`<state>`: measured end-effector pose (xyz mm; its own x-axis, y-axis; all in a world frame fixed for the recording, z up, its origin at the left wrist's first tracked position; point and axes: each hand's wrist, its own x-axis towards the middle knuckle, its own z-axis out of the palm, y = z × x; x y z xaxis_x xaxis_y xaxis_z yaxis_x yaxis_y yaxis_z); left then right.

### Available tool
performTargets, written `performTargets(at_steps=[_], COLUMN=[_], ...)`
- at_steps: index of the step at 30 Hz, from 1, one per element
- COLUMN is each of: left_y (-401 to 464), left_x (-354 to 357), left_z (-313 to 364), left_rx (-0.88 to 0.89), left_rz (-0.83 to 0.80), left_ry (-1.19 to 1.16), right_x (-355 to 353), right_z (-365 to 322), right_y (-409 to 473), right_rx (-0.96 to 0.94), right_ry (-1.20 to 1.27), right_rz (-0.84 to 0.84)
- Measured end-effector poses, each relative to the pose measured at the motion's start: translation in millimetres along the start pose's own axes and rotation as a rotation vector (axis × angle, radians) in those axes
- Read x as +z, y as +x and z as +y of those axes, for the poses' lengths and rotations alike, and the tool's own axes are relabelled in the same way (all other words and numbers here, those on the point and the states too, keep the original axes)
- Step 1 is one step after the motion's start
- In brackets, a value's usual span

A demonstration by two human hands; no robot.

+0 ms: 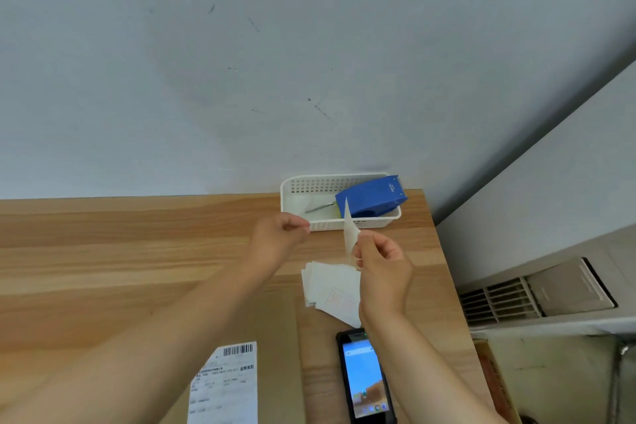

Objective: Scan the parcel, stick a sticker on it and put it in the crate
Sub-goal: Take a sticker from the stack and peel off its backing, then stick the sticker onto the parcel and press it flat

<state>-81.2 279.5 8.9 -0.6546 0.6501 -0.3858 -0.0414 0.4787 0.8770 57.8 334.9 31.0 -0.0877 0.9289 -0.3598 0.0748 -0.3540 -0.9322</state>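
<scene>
parcel [275, 354]: brown box, label up, flat | sticker [350, 234]: white, upright, above stack

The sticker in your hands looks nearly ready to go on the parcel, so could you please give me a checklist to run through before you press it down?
1. Sticker held: ok, the right hand pinches a white slip upright above the stack of stickers.
2. Backing peeled off: cannot tell; the left hand is pinched shut beside the slip, contents too small to see.
3. Parcel within reach: ok, it lies under the forearms with its shipping label facing up.
4. Parcel scanned: cannot tell; the scanner lies on the parcel, screen lit.
5. Crate ready: cannot tell, none clearly in view; only a white basket holding a blue tape dispenser.
</scene>
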Motion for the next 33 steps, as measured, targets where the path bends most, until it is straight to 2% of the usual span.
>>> performTargets(at_steps=[4, 7, 11, 15, 17, 20, 21, 23, 26, 29, 33], left_y=[-40, -59, -79, -93, -100, -108, -111, -114, -118, -122, -123], left_x=[0, -9, -28, -49, -61, -81, -88, -100, -115, -130, -151], left_z=[4, 1, -11, -22, -29, -42, -47, -56, -69, -80, -100], left_rx=[-0.042, -0.092, -0.099, -0.095, -0.077, -0.062, -0.051, -0.032, -0.015, -0.028, -0.062], left_rz=[-0.039, 0.029, 0.126, 0.173, 0.177, 0.156, 0.151, 0.145, 0.125, 0.108, 0.092], left_ry=[-0.237, -0.416, -0.490, -0.528, -0.502, -0.459, -0.448, -0.426, -0.414, -0.396, -0.384], right_x=[11, 19, 22, 22, 21, 23, 25, 30, 41, 51, 62], right_z=[13, 23, 35, 44, 44, 42, 40, 39, 47, 55, 61], right_y=[-25, -49, -73, -87, -90, -85, -82, -81, -88, -100, -111], right_rx=[-0.161, -0.297, -0.492, -0.598, -0.532, -0.290, -0.229, -0.084, 0.111, 0.164, 0.113], right_ry=[-0.090, -0.206, -0.345, -0.386, -0.334, -0.261, -0.297, -0.394, -0.401, -0.387, -0.401], right_rz=[-0.088, -0.189, -0.280, -0.425, -0.393, -0.250, -0.263, -0.396, -0.510, -0.484, -0.472])
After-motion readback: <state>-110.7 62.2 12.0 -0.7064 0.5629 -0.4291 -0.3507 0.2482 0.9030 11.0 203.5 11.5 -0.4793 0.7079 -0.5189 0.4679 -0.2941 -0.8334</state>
